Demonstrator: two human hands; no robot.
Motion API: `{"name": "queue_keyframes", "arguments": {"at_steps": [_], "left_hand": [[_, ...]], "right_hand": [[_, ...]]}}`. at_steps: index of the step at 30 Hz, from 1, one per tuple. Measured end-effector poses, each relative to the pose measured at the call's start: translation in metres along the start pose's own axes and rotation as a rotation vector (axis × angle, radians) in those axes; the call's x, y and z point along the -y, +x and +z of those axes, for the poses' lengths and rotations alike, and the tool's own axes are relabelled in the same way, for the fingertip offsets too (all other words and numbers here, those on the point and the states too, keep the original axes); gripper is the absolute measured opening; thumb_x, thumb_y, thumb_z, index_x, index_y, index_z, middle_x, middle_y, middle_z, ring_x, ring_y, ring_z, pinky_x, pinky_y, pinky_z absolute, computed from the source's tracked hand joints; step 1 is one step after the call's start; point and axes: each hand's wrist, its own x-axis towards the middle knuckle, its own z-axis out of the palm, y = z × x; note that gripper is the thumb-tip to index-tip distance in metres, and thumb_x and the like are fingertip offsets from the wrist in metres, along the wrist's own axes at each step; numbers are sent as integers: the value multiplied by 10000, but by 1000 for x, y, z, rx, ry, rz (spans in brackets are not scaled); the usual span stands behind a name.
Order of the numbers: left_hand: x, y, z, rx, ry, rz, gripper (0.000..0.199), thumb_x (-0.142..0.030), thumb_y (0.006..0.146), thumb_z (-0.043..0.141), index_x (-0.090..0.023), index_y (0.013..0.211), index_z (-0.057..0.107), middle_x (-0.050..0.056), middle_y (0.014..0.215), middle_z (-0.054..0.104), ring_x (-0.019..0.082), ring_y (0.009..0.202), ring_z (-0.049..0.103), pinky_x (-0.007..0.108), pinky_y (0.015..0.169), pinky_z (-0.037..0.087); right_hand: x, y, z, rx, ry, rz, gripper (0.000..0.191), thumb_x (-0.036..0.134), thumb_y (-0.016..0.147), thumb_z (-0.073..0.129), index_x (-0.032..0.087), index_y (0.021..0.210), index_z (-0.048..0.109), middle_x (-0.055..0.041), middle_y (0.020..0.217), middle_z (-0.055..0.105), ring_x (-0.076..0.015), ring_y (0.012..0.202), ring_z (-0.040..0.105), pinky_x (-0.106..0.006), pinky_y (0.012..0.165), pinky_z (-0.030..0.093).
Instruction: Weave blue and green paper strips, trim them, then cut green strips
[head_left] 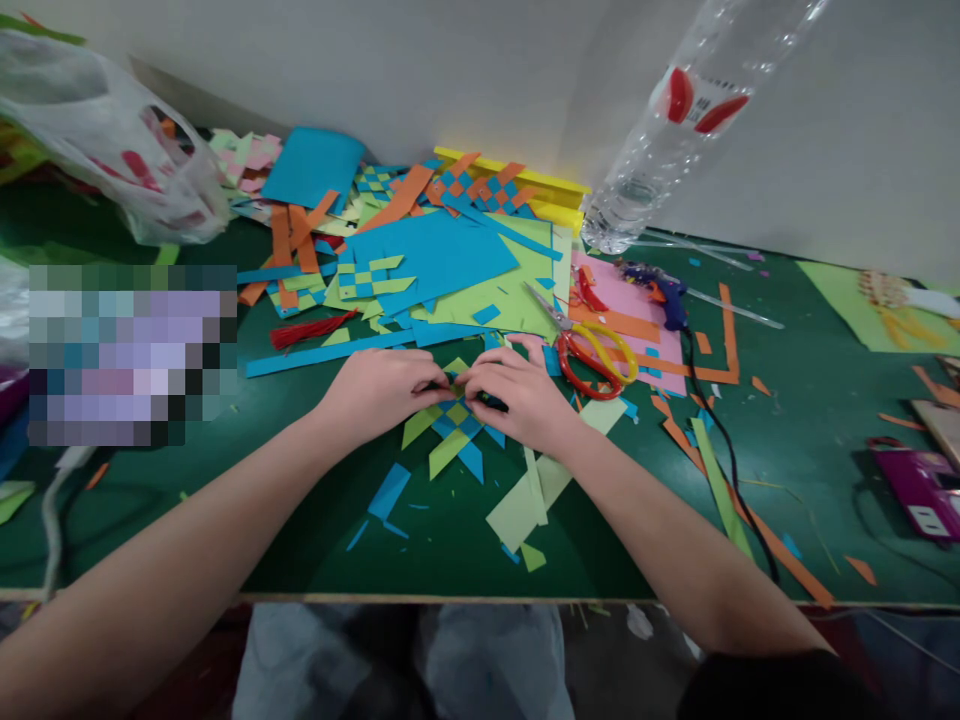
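A woven paper piece [457, 428] of blue and yellow-green strips lies on the green table in front of me, its pointed strip ends sticking out toward me. My left hand [386, 392] pinches its far left part between thumb and fingers. From the right, my right hand [517, 392] pinches the same piece, its fingertips almost meeting those of the left. Both hands cover the far part of the weave. Scissors [600, 350] with red and yellow handles rest just beyond my right hand. Left of the far strips lies a red tassel [311, 330].
Blue sheets [435, 255] and woven scraps pile up at the back. A plastic bottle [637, 190] stands by the wall, near a blue glue gun [667, 295] with a black cord. A white plastic bag [135, 150] sits far left, a purple device [919, 490] right.
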Motion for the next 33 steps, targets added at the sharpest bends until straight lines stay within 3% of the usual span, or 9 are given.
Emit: {"name": "queue_keyframes", "arguments": {"at_steps": [10, 17, 24, 33], "left_hand": [[-2, 0, -1, 2, 4, -17, 191, -369, 890, 621, -230, 804, 721, -13, 791, 732, 160, 736, 663, 241, 514, 356], [-2, 2, -2, 7, -7, -35, 186, -369, 875, 634, -228, 807, 735, -3, 702, 687, 146, 653, 622, 238, 501, 337], [-1, 2, -2, 32, -24, -62, 206, -385, 873, 630, -226, 795, 735, -2, 669, 653, 144, 635, 599, 237, 486, 300], [-5, 5, -6, 122, -60, -119, 202, -391, 878, 628, -217, 849, 726, -2, 739, 677, 152, 711, 614, 232, 543, 322]], "right_hand": [[0, 0, 1, -5, -40, -17, 139, 210, 931, 533, 245, 836, 628, 12, 1003, 736, -179, 1082, 598, -433, 1051, 284], [7, -1, -2, -27, -251, -161, 220, 211, 977, 436, 211, 979, 656, -20, 879, 731, -187, 1004, 596, -457, 1050, 286], [15, 2, -5, -3, -277, -156, 301, 207, 986, 395, 194, 891, 680, -37, 761, 715, -196, 908, 616, -476, 1045, 305], [3, -2, 4, -251, -121, -80, 186, 191, 946, 482, 207, 997, 660, -30, 896, 762, -154, 851, 685, -461, 1048, 361]]}}
